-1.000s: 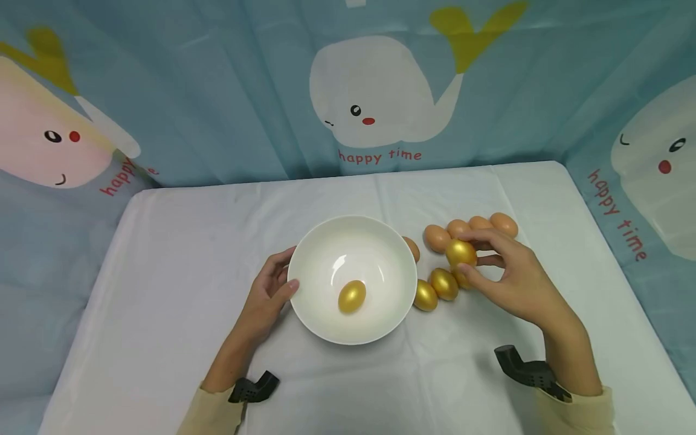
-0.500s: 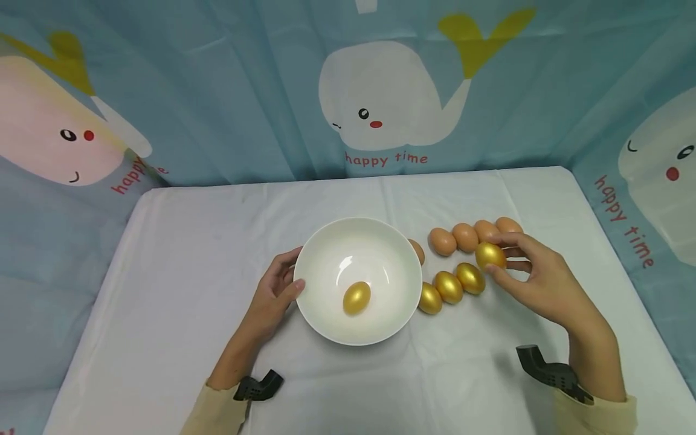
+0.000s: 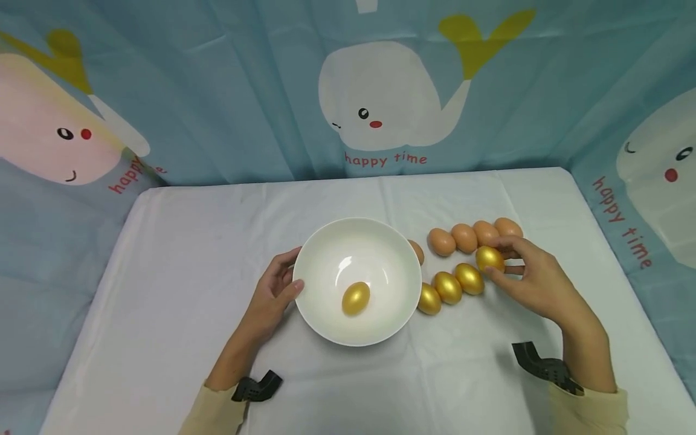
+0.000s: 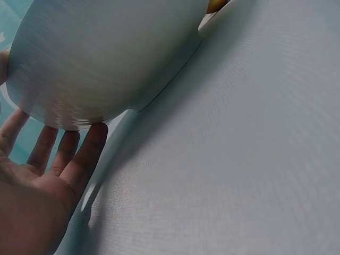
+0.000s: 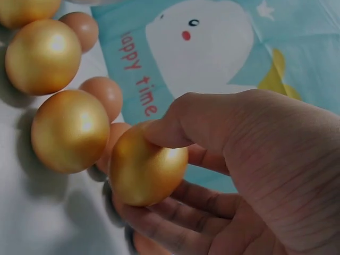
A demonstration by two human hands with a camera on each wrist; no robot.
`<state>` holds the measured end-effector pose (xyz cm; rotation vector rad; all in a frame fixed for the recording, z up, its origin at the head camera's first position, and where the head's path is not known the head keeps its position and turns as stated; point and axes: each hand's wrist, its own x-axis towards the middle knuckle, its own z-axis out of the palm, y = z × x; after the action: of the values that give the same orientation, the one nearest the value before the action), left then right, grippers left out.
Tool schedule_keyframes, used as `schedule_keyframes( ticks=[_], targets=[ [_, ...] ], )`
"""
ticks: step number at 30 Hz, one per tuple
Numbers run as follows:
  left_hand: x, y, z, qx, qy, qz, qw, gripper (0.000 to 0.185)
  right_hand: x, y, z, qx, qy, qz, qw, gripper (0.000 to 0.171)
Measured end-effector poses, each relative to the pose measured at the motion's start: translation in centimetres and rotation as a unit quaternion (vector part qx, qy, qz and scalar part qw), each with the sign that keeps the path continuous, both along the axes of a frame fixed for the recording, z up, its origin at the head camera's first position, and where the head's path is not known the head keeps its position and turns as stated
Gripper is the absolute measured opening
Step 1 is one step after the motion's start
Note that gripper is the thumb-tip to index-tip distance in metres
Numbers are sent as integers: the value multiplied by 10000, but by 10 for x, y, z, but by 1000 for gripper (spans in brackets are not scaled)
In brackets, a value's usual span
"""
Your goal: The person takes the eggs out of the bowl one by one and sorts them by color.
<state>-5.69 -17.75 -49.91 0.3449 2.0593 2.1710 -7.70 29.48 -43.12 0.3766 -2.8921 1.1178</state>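
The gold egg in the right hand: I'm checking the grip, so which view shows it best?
The right wrist view: the gold egg fills the frame, pinched by the right hand. The head view shows it small; the left wrist view misses it.

Both forearms reach forward, palms turned inward. The left hand (image 3: 270, 296) lies open with straight fingers and the thumb forward. The right hand (image 3: 530, 279) curls thumb and fingers in a pinch.

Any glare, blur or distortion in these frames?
Head view: sharp, wide-angle bowing at the edges, highlight inside the white bowl. Left wrist view: bowl wall fills the frame, soft and featureless. Right wrist view: dim, specular spots on the gold eggs, right hand slightly soft.
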Motion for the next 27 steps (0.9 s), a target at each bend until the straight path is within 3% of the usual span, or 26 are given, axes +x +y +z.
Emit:
schedule_keyframes(
  ticks=[14, 27],
  targets=[
    [0, -1, 0, 3, 36, -7, 10000, 62, -3, 3, -4, 408, -630, -133, 9971, 46],
    [1, 0, 0, -46, 23, -2, 10000, 61, -5, 2, -7, 697, -1353, -207, 9881, 48]
  ],
)
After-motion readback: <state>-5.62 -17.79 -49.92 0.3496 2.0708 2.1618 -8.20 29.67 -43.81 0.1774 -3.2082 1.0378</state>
